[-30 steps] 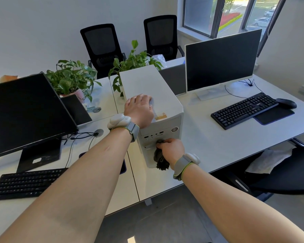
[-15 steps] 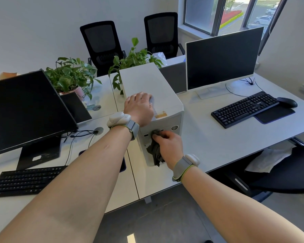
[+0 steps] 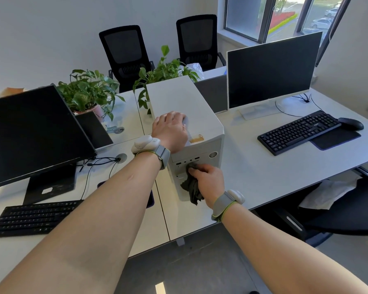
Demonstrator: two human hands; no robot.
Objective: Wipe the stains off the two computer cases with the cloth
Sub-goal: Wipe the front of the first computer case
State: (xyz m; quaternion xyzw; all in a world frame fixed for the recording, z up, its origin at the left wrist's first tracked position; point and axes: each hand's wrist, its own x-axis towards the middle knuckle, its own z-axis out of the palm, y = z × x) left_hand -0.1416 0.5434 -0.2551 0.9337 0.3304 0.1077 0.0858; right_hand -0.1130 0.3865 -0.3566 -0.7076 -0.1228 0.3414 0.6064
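White computer case point(image 3: 179, 102) stands upright near the front edge of the surface point(image 3: 263, 177), front panel facing the person. Left hand point(image 3: 170, 128) lies on its top, fingers over a pale object I cannot identify, probably bracing the case against the push of wiping. Right hand point(image 3: 208, 181) grips the dark cloth point(image 3: 190, 187), bunched, pressed to the front panel just below the port row. Orange mark on top near the front edge looks untouched. Second case not identifiable.

Bare desk point(image 3: 253, 166) right of computer case point(image 3: 185, 107), monitor point(image 3: 30, 132) and plants point(image 3: 89, 90) crowding its left
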